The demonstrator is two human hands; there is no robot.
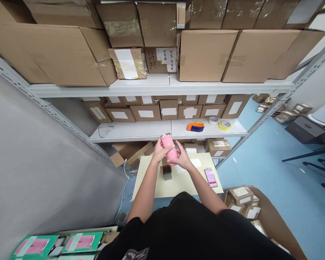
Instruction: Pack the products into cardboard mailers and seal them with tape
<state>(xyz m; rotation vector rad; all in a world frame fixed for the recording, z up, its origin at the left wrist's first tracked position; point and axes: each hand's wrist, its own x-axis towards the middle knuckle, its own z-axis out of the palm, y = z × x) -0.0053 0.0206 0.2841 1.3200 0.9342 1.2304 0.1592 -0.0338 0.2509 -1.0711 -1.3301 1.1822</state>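
A pink tumbler (167, 142) with a clear-looking lid is held up over the small cream table, tilted a little. My left hand (159, 151) wraps round its left side, the thumb lying across the front. On the other side, my right hand (182, 159) grips near the base with fingers curled under it. Below the tumbler, partly covered by it, a small open cardboard box (167, 171) rests on the table (148, 184). White paper (196, 162) lies behind my right hand, and a phone (211, 178) with a lit pink screen sits at the table's right.
Shelving (141, 127) stands ahead, stacked with cardboard boxes (146, 113). An orange and blue tape dispenser (195, 126) and a yellow tape roll (224, 125) are on its middle shelf. A large carton (273, 216) of parcels stands right; green packages (82, 242) lie lower left.
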